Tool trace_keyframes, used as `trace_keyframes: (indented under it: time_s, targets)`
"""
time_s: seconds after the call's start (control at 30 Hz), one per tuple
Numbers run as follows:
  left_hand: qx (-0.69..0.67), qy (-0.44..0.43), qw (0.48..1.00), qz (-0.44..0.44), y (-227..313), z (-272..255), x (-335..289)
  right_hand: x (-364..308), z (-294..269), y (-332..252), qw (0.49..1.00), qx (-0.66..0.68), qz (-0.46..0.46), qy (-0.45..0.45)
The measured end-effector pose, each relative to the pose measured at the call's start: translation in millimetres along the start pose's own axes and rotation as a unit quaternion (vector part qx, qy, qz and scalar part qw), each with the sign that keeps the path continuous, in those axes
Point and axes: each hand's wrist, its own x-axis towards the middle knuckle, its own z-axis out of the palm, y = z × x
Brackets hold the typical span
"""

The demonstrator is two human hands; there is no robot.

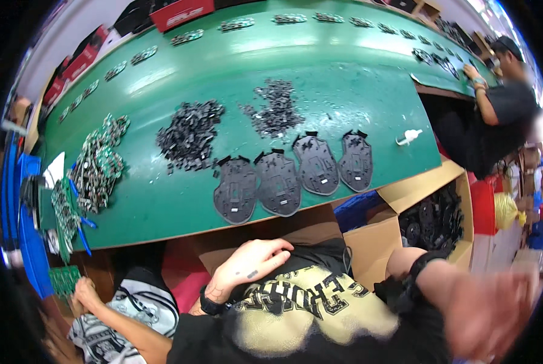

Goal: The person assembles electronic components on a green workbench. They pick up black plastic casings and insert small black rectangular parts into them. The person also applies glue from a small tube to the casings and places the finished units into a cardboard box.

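My left hand (253,265) rests low in front of my black printed shirt. Its fingers are stretched out and nothing shows in them. My right hand (493,312) is off to the right, smeared by motion, so its fingers cannot be read. The nearest thing to it is an open cardboard box (371,242) with black plastic parts (432,221) inside. Along the bench's near edge lie several dark, mouse-shaped plastic shells (235,191) side by side. Behind them are two heaps of small black pieces (189,134).
The green bench (356,73) bears a pile of circuit boards (101,164), blue-handled pliers (84,233), a white bottle (409,137) and rows of boards at the back. A co-worker's hands (84,295) hold a green board at left; another person (502,103) works at right.
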Motion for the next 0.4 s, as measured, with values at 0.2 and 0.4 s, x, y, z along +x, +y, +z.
trace_keyframes:
  time_s: [0.2, 0.4]
  targets:
    - [0.033, 0.022, 0.976, 0.215, 48.4, 11.4, 33.7, -120.3, -31.4, 129.7, 0.892, -0.202, 0.404, -0.013]
    - [0.136, 0.097, 0.933, 0.319, 87.5, 30.8, 72.0, -168.4, -29.0, 164.5, 0.825, -0.183, 0.513, -0.151]
